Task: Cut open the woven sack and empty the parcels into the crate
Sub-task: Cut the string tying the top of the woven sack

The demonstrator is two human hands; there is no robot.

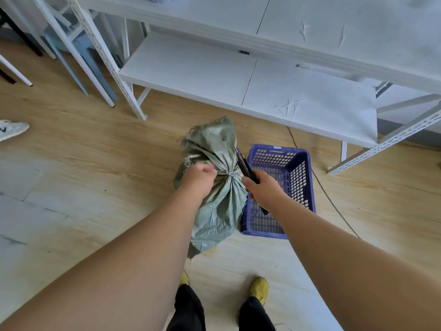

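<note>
A grey-green woven sack stands on the wooden floor, its neck bunched and bound with a thin tie. The loose top flares out above the tie. My left hand grips the gathered neck from the left. My right hand holds a black utility knife, its tip close to the tie on the right side. A blue plastic crate with slotted walls sits on the floor right beside the sack; no parcels show inside it.
A white metal shelving unit stands just behind the sack and crate. A thin cable runs across the floor to the right of the crate. Chair legs are at the back left, and another person's white shoe is at the left edge.
</note>
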